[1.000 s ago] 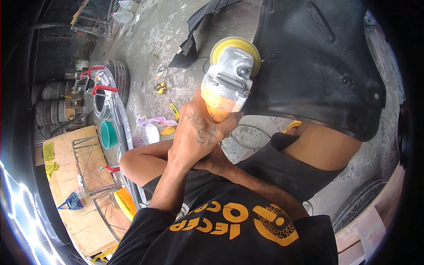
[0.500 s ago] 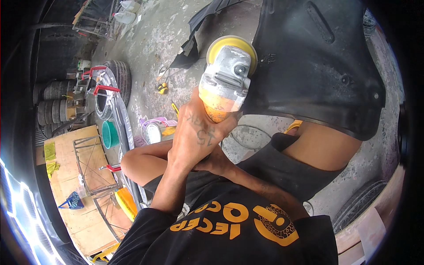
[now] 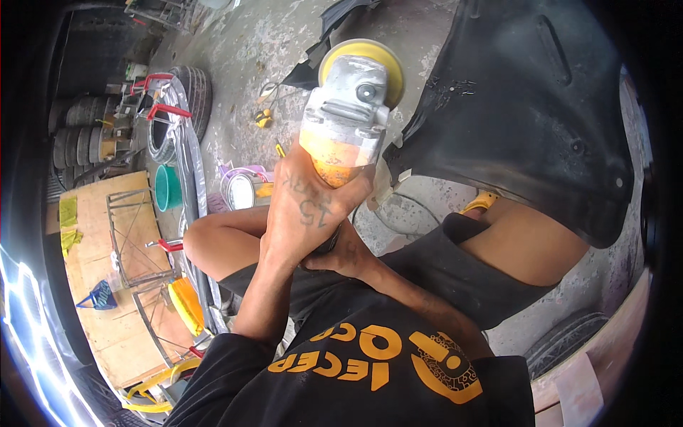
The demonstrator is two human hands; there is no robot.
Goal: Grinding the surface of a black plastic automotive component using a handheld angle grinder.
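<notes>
My left hand point(image 3: 306, 206) grips the orange body of an angle grinder point(image 3: 341, 121) with a silver head and a yellow disc point(image 3: 388, 67). Below it, my right hand point(image 3: 345, 252) holds the tool's dark rear end. To the right, a large black plastic panel point(image 3: 519, 128) rests over my bare thigh, a gap showing between its ragged edge and the disc. A cable point(image 3: 402, 231) loops on the floor beneath. Both of my forearms come up over my black shirt.
Left: red clamps point(image 3: 171, 111) on a long wrapped piece point(image 3: 185, 156), a tyre point(image 3: 196, 107), stacked tyres point(image 3: 75, 149), a green basin point(image 3: 168, 186), plywood point(image 3: 92, 277), paint cans point(image 3: 242, 192). A yellow tool point(image 3: 263, 118) lies on the concrete floor point(image 3: 235, 50). Another tyre point(image 3: 562, 341) is at lower right.
The grinder and my hands have shifted up and left in the view. The black panel appears farther right, and floor now shows between it and the disc.
</notes>
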